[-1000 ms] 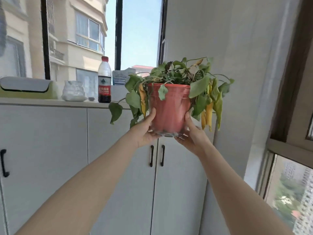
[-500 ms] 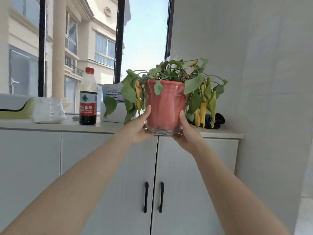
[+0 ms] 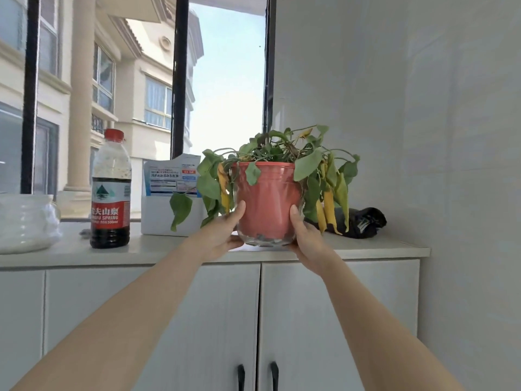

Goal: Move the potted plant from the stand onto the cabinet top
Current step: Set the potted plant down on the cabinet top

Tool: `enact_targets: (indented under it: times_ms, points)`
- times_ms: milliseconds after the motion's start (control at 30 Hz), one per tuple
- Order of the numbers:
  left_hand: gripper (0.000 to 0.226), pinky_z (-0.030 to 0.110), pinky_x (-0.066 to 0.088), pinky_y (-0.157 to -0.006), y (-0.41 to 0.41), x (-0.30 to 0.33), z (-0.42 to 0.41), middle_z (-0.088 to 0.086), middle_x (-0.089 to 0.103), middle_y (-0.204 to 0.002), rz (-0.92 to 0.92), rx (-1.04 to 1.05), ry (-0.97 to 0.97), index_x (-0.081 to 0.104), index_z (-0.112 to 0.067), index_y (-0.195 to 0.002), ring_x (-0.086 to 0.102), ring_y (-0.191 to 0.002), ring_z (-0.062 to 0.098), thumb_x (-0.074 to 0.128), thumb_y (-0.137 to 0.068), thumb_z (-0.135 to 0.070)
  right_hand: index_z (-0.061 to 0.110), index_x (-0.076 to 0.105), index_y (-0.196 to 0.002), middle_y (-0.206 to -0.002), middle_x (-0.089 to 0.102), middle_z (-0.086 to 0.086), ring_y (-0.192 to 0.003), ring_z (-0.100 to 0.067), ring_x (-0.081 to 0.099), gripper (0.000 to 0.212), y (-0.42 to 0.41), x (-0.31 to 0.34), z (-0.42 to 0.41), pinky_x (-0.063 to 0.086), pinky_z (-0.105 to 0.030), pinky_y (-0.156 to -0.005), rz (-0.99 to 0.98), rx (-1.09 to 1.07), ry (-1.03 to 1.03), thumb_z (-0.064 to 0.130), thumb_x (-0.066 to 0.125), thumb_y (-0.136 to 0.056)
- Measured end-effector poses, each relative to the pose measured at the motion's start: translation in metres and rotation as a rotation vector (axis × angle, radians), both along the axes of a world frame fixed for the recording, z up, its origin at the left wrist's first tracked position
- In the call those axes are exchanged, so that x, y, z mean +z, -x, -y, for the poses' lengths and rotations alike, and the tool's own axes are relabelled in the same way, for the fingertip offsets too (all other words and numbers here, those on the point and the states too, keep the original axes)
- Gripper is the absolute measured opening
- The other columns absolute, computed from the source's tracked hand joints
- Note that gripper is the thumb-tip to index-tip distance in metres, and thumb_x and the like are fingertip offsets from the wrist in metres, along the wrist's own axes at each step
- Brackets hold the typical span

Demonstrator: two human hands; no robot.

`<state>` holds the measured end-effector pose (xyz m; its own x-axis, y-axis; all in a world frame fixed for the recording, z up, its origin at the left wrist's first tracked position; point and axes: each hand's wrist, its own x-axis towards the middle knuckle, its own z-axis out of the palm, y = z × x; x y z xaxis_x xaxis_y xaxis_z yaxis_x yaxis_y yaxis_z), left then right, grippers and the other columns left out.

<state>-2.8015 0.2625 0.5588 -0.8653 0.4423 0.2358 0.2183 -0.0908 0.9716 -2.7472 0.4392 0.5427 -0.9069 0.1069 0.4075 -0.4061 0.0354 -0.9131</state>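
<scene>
The potted plant (image 3: 269, 198) has been brought down to the cabinet top (image 3: 366, 248), gripped by the left hand (image 3: 225, 234) and right hand (image 3: 306, 238). Letting go comes next.

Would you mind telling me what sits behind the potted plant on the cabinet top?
Behind the potted plant, a black bundle lies to its right and a white box stands to its left. Pot and leaves cover whatever lies directly behind.

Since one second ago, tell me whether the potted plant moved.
Yes. The potted plant rose from in front of the doors to the cabinet top.
</scene>
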Motion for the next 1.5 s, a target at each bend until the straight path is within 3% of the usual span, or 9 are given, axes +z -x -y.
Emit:
enact_targets:
  times_ms: [233, 333, 433, 567, 833, 1067, 1200, 1367, 1500]
  points:
    - [0.077, 0.023, 0.053, -0.083, 0.023, 0.0, 0.016, -0.014, 0.067, -0.11, -0.002, -0.004, 0.071, 0.039, -0.014, -0.137, 0.062, -0.104, 0.008, 0.051, -0.076, -0.059, 0.01, 0.048, -0.128, -0.128, 0.053, -0.004, -0.11, -0.017, 0.046, 0.069, 0.014, 0.01, -0.002, 0.029, -0.025, -0.095, 0.087, -0.253, -0.451, 0.062, 0.032, -0.085]
    - [0.09, 0.026, 0.041, -0.101, 0.026, -0.001, 0.017, -0.013, 0.044, -0.138, -0.001, 0.004, 0.112, 0.026, -0.012, -0.144, 0.047, -0.121, 0.005, 0.052, -0.072, -0.06, 0.009, 0.048, -0.128, -0.133, 0.052, -0.007, -0.119, -0.023, 0.047, 0.069, 0.018, 0.01, -0.004, 0.03, -0.034, -0.107, 0.094, -0.234, -0.46, 0.061, 0.035, -0.085]
    - [0.072, 0.022, 0.044, -0.089, 0.026, -0.002, 0.014, -0.009, 0.044, -0.141, -0.016, -0.014, 0.106, 0.031, -0.013, -0.142, 0.054, -0.104, 0.0, 0.046, -0.084, -0.053, 0.003, 0.053, -0.12, -0.123, 0.059, -0.012, -0.101, -0.021, 0.052, 0.067, 0.015, 0.009, -0.004, 0.033, -0.026, -0.087, 0.099, -0.253, -0.459, 0.058, 0.035, -0.086]
    - [0.07, 0.035, 0.034, -0.111, 0.024, -0.003, 0.012, 0.002, 0.038, -0.15, -0.04, 0.063, 0.097, 0.032, -0.008, -0.142, 0.041, -0.132, 0.018, 0.044, -0.087, -0.049, 0.01, 0.049, -0.125, -0.109, 0.051, 0.001, -0.095, -0.015, 0.048, 0.058, 0.014, 0.005, -0.002, 0.031, -0.025, -0.084, 0.098, -0.242, -0.429, 0.053, 0.039, -0.088]
    - [0.056, 0.031, 0.043, -0.099, 0.018, -0.005, 0.008, 0.006, 0.045, -0.144, -0.068, 0.137, 0.155, 0.043, -0.004, -0.135, 0.045, -0.127, 0.019, 0.046, -0.091, -0.04, 0.012, 0.047, -0.127, -0.119, 0.059, 0.0, -0.097, -0.011, 0.052, 0.065, 0.011, 0.003, 0.008, 0.039, -0.011, -0.077, 0.065, -0.164, -0.481, 0.034, 0.073, -0.072]
    - [0.063, 0.022, 0.048, -0.084, 0.032, -0.006, 0.008, 0.003, 0.063, -0.119, -0.057, 0.134, 0.243, 0.052, -0.004, -0.119, 0.059, -0.108, 0.012, 0.079, -0.067, -0.027, 0.011, 0.046, -0.127, -0.117, 0.057, 0.0, -0.098, -0.012, 0.049, 0.077, 0.029, 0.01, 0.006, 0.038, -0.022, -0.085, 0.118, -0.23, -0.489, 0.036, 0.08, -0.063]
    - [0.038, 0.016, 0.048, -0.07, 0.041, -0.005, 0.001, -0.005, 0.065, -0.1, -0.018, 0.156, 0.222, 0.057, -0.013, -0.094, 0.059, -0.09, 0.002, 0.08, -0.065, -0.025, 0.011, 0.044, -0.13, -0.129, 0.055, -0.003, -0.113, -0.02, 0.05, 0.084, 0.038, 0.015, 0.002, 0.039, -0.025, -0.092, 0.149, -0.278, -0.555, 0.04, 0.08, -0.06]
    - [0.084, 0.032, 0.045, -0.102, 0.053, -0.005, -0.005, 0.008, 0.055, -0.127, -0.087, 0.282, 0.298, 0.046, 0.003, -0.127, 0.054, -0.117, 0.021, 0.084, -0.059, -0.03, 0.007, 0.042, -0.131, -0.121, 0.054, -0.002, -0.094, -0.013, 0.044, 0.082, 0.052, 0.015, -0.004, 0.036, -0.023, -0.083, 0.17, -0.271, -0.565, 0.041, 0.077, -0.065]
    - [0.076, 0.021, 0.047, -0.073, 0.065, -0.006, -0.01, 0.01, 0.06, -0.117, -0.155, 0.346, 0.363, 0.052, 0.003, -0.122, 0.056, -0.096, 0.017, 0.081, -0.063, -0.035, 0.007, 0.046, -0.127, -0.116, 0.057, -0.005, -0.093, -0.016, 0.046, 0.078, 0.072, 0.011, -0.006, 0.037, -0.026, -0.079, 0.195, -0.313, -0.597, 0.049, 0.073, -0.067]
